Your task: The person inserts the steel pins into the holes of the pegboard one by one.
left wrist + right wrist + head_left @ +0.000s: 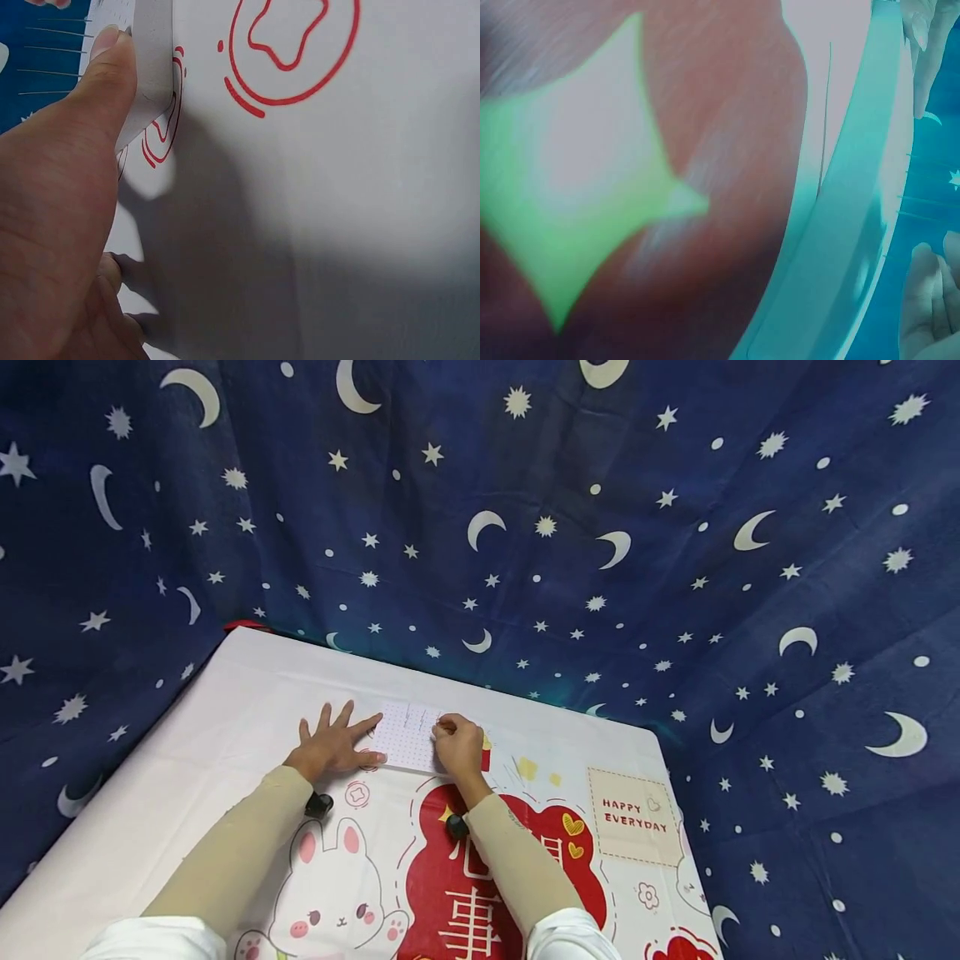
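A white block (411, 745) with a grid of small dots lies near the table's far side, and several thin needles (422, 718) stand up from it. My left hand (336, 745) is spread flat at its left end, with index finger and thumb reaching onto the block. In the left wrist view the thumb (112, 67) presses on the block's edge, beside the row of needles (56, 50). Over the block's right end, my right hand (461, 748) has curled fingers and pinches a thin needle, mostly hidden by the fingertips (926, 300).
A white tablecloth (247, 693) printed with a rabbit, red shapes and lettering covers the table. Small yellow pieces (528, 768) show right of the block. A dark blue curtain (450, 577) with moons and stars hangs behind the table and along its sides.
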The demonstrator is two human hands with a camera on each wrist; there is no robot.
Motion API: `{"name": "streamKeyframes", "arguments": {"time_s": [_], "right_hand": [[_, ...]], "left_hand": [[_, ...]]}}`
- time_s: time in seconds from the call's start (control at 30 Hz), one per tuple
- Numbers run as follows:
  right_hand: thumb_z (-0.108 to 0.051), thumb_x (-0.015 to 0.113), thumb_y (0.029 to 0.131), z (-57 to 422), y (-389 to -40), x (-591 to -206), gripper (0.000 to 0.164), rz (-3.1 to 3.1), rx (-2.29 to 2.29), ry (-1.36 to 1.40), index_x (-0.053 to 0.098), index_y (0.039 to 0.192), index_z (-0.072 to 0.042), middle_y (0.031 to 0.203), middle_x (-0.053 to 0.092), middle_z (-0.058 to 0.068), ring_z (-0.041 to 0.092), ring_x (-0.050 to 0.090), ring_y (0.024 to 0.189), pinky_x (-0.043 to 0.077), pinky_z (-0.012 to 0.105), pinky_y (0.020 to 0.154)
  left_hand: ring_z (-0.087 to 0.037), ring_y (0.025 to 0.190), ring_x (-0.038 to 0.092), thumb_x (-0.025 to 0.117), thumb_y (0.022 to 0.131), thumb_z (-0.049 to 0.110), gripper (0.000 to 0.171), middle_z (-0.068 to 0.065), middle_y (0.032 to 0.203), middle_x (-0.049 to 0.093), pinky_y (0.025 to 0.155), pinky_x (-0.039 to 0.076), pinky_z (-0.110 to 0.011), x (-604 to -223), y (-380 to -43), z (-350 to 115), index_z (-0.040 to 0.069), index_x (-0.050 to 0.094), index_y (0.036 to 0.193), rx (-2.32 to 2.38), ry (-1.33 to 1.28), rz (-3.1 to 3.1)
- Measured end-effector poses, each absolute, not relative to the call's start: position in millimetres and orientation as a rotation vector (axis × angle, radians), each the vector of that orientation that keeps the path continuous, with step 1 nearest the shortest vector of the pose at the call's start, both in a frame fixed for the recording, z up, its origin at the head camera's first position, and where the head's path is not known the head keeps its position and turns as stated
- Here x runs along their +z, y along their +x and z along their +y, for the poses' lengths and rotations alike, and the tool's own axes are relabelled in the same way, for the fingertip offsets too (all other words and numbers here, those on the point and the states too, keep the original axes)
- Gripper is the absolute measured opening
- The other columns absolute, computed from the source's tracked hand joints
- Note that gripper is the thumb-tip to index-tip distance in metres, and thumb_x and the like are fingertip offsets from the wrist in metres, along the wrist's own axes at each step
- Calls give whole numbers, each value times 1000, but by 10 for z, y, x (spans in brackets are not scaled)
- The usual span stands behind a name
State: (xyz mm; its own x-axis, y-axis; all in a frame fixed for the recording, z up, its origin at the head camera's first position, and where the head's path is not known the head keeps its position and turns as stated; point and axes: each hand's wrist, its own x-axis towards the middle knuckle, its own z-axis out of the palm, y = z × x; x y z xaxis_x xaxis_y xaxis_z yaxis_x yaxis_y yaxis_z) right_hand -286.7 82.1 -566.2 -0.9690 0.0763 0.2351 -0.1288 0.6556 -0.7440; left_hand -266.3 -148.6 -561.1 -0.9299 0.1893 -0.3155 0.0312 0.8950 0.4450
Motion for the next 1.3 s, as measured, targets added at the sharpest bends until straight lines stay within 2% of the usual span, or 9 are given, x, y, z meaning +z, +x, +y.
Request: {"name": "streamKeyframes", "arguments": {"time_s": [0.23,0.43,0.63,0.87,1.07,1.3], "right_hand": [[-11,76,94,864,-2874,-5689,18,-2680,1273,67,79,110,-3,98,80,8,15,69,87,62,30,83],[-7,76,92,1017,-2835,-5652,18,-2622,1338,56,79,108,0,97,80,11,17,68,84,62,31,80],[-6,76,92,1421,-2840,-5593,16,-2563,1351,6,79,106,2,96,80,14,22,70,83,61,34,77],[-9,75,94,2081,-2852,-5608,17,-2620,1240,-170,79,108,-1,101,78,14,26,67,92,58,38,82],[-9,75,93,2481,-2798,-5696,13,-2684,1216,-242,81,102,-2,97,78,15,27,66,91,56,32,76],[-16,80,90,2589,-2742,-5833,11,-2819,1180,-275,82,92,-5,88,78,12,23,65,84,53,28,70]], "left_hand": [[-61,157,-7,63,90,71,93,-28,174,5,118,-2,-85,-5646,-2664,-1443,28,29,165,627,175,2697],[-60,157,-9,63,89,72,94,-26,174,3,118,-4,-84,-5650,-2673,-1402,29,27,165,632,174,2681],[-60,157,-11,64,90,70,94,-27,174,1,117,-6,-84,-5600,-2697,-1427,28,26,166,651,170,2670],[-60,157,-11,64,88,72,98,-27,174,0,118,-7,-83,-5569,-2693,-1492,27,26,166,667,160,2663],[-62,156,-12,64,89,70,96,-28,173,0,117,-8,-84,-5575,-2709,-1518,26,25,166,661,175,2669],[-63,155,-12,64,89,70,96,-29,173,-1,116,-7,-85,-5642,-2738,-1479,26,26,166,659,178,2663]]}}
